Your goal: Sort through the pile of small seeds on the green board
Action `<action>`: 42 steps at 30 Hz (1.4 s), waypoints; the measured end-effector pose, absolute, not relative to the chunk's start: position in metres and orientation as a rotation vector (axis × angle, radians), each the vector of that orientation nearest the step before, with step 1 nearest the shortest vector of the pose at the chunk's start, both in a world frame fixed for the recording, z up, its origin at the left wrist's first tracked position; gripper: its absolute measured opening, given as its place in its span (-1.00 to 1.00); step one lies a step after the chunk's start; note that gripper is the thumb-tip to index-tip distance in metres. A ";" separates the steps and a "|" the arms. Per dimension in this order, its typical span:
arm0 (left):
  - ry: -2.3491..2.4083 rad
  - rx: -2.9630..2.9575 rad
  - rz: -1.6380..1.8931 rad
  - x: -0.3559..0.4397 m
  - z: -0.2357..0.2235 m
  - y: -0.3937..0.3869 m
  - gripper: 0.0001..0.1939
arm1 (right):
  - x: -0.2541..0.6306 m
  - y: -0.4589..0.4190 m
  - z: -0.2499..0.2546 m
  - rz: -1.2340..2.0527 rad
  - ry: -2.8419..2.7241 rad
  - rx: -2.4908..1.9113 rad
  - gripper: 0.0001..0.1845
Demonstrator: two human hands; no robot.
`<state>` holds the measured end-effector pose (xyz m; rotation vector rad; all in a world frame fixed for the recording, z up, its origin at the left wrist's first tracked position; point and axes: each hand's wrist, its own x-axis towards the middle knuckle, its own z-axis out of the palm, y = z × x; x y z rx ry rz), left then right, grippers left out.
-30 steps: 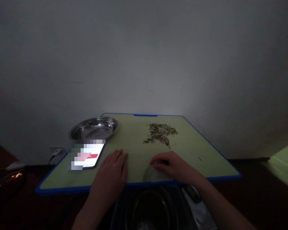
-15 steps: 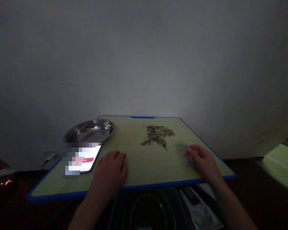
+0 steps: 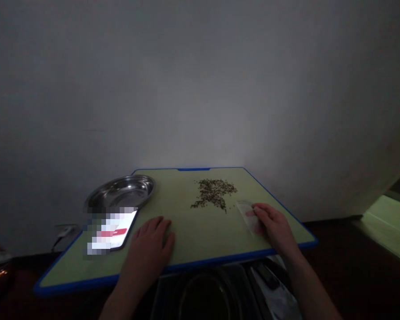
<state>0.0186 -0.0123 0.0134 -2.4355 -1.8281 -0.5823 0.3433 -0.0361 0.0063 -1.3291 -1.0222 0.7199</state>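
Observation:
My left hand (image 3: 151, 243) lies palm down on the pale cutting board (image 3: 183, 240), its fingers stretched out beside the phone. In my right hand (image 3: 273, 224), at the board's right side, a small see-through plastic bag (image 3: 246, 215) is pinched between thumb and fingers. Some of the fingers show through the clear film. Just left of the bag, many small dark seeds or grains (image 3: 210, 194) are scattered in a loose patch; their exact kind cannot be made out.
A shallow steel basin (image 3: 122, 192) stands at the board's left, partly over its edge. Nearer me lies a phone (image 3: 120, 233) with a lit screen, partly blurred out. Below the front edge are a dark round-topped appliance (image 3: 205, 295) and a white packet (image 3: 282, 298). A wall rises behind.
The whole view has shifted slightly, with the board lower and a little left. The plastic bag in my right hand shows more plainly. My left hand stays flat on the board.

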 end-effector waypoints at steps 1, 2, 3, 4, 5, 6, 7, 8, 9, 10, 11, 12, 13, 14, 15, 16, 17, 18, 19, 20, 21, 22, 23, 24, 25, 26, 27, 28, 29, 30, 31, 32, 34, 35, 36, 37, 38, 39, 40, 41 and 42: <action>-1.832 -2.438 -0.580 0.019 0.014 -0.012 -0.57 | 0.344 -0.035 0.005 0.726 -1.019 -1.327 -0.53; -1.838 -2.438 -0.574 0.019 0.015 -0.013 -0.56 | 0.344 -0.035 0.003 0.735 -1.021 -1.320 -0.53; -1.844 -2.439 -0.567 0.019 0.015 -0.013 -0.56 | 0.344 -0.035 0.002 0.740 -1.031 -1.307 -0.52; -1.850 -2.438 -0.560 0.019 0.016 -0.013 -0.55 | 0.345 -0.034 0.001 0.741 -1.048 -1.294 -0.52; -1.855 -2.438 -0.552 0.019 0.016 -0.014 -0.55 | 0.345 -0.035 0.001 0.737 -1.066 -1.285 -0.52; -1.857 -2.438 -0.544 0.019 0.017 -0.014 -0.55 | 0.345 -0.035 0.001 0.729 -1.082 -1.282 -0.53; -1.855 -2.438 -0.539 0.019 0.017 -0.014 -0.55 | 0.344 -0.036 0.002 0.721 -1.092 -1.287 -0.53; -1.854 -2.435 -0.537 0.019 0.017 -0.014 -0.56 | 0.344 -0.037 0.004 0.711 -1.095 -1.298 -0.53; -1.855 -2.427 -0.537 0.019 0.017 -0.014 -0.56 | 0.343 -0.038 0.006 0.703 -1.096 -1.313 -0.53; -1.857 -2.419 -0.539 0.019 0.017 -0.014 -0.57 | 0.342 -0.039 0.008 0.695 -1.096 -1.327 -0.54; -1.855 -2.414 -0.545 0.019 0.017 -0.014 -0.57 | 0.341 -0.041 0.010 0.688 -1.100 -1.342 -0.55; -1.851 -2.410 -0.556 0.019 0.016 -0.015 -0.58 | 0.340 -0.042 0.012 0.682 -1.107 -1.357 -0.55; -1.845 -2.408 -0.568 0.019 0.016 -0.015 -0.58 | 0.340 -0.042 0.013 0.678 -1.114 -1.370 -0.57; -1.836 -2.412 -0.577 0.018 0.015 -0.015 -0.58 | 0.339 -0.043 0.014 0.674 -1.122 -1.378 -0.58; -1.825 -2.417 -0.585 0.018 0.015 -0.015 -0.58 | 0.339 -0.043 0.015 0.673 -1.129 -1.382 -0.59; -1.819 -2.419 -0.590 0.018 0.015 -0.015 -0.58 | 0.339 -0.043 0.014 0.672 -1.132 -1.380 -0.61; -1.818 -2.418 -0.589 0.018 0.015 -0.015 -0.58 | 0.339 -0.043 0.014 0.676 -1.131 -1.373 -0.62; -1.819 -2.418 -0.584 0.018 0.015 -0.015 -0.58 | 0.339 -0.042 0.013 0.680 -1.126 -1.363 -0.62; -1.819 -2.418 -0.578 0.018 0.015 -0.016 -0.58 | 0.340 -0.042 0.012 0.689 -1.122 -1.351 -0.62; -1.822 -2.418 -0.574 0.018 0.016 -0.016 -0.58 | 0.340 -0.041 0.011 0.698 -1.117 -1.342 -0.61; -1.825 -2.417 -0.575 0.019 0.017 -0.016 -0.59 | 0.341 -0.041 0.010 0.708 -1.113 -1.336 -0.60; -1.827 -2.418 -0.577 0.019 0.017 -0.017 -0.59 | 0.341 -0.041 0.010 0.721 -1.114 -1.333 -0.59; -1.831 -2.418 -0.582 0.019 0.018 -0.017 -0.59 | 0.340 -0.041 0.010 0.737 -1.119 -1.337 -0.58; -1.836 -2.416 -0.588 0.019 0.018 -0.017 -0.60 | 0.339 -0.042 0.010 0.753 -1.133 -1.345 -0.58; -1.841 -2.413 -0.593 0.019 0.018 -0.017 -0.60 | 0.337 -0.043 0.011 0.765 -1.162 -1.358 -0.59; -1.842 -2.412 -0.596 0.020 0.018 -0.017 -0.60 | 0.334 -0.044 0.012 0.768 -1.206 -1.371 -0.60; -1.842 -2.414 -0.594 0.020 0.018 -0.017 -0.60 | 0.331 -0.045 0.013 0.763 -1.272 -1.381 -0.64; -1.843 -2.415 -0.590 0.020 0.018 -0.017 -0.59 | 0.327 -0.047 0.015 0.755 -1.355 -1.389 -0.68; -1.845 -2.417 -0.587 0.020 0.017 -0.017 -0.59 | 0.322 -0.047 0.017 0.741 -1.447 -1.394 -0.72; -1.846 -2.420 -0.582 0.020 0.017 -0.017 -0.58 | 0.318 -0.047 0.019 0.725 -1.541 -1.400 -0.76; -1.849 -2.420 -0.577 0.019 0.016 -0.018 -0.58 | 0.315 -0.046 0.022 0.706 -1.625 -1.412 -0.78; -1.852 -2.421 -0.571 0.019 0.016 -0.018 -0.57 | 0.312 -0.044 0.025 0.683 -1.699 -1.428 -0.80; -1.851 -2.421 -0.572 0.019 0.016 -0.018 -0.58 | 0.309 -0.037 0.030 0.625 -1.808 -1.470 -0.82; -1.847 -2.420 -0.578 0.019 0.016 -0.018 -0.58 | 0.308 -0.033 0.032 0.595 -1.854 -1.484 -0.83; -1.845 -2.419 -0.586 0.019 0.016 -0.019 -0.58 | 0.309 -0.027 0.034 0.565 -1.899 -1.488 -0.83; -1.844 -2.418 -0.593 0.019 0.016 -0.019 -0.58 | 0.310 -0.021 0.036 0.533 -1.939 -1.482 -0.83; -1.845 -2.417 -0.597 0.019 0.017 -0.019 -0.59 | 0.311 -0.014 0.038 0.501 -1.978 -1.474 -0.82; -1.847 -2.418 -0.597 0.019 0.017 -0.019 -0.58 | 0.312 -0.007 0.039 0.470 -2.012 -1.467 -0.81; -1.850 -2.419 -0.594 0.020 0.017 -0.019 -0.58 | 0.314 0.001 0.040 0.442 -2.035 -1.465 -0.81; -1.852 -2.418 -0.593 0.020 0.017 -0.019 -0.58 | 0.315 0.010 0.040 0.418 -2.051 -1.474 -0.80; -1.850 -2.416 -0.597 0.020 0.017 -0.019 -0.58 | 0.316 0.018 0.041 0.394 -2.054 -1.495 -0.80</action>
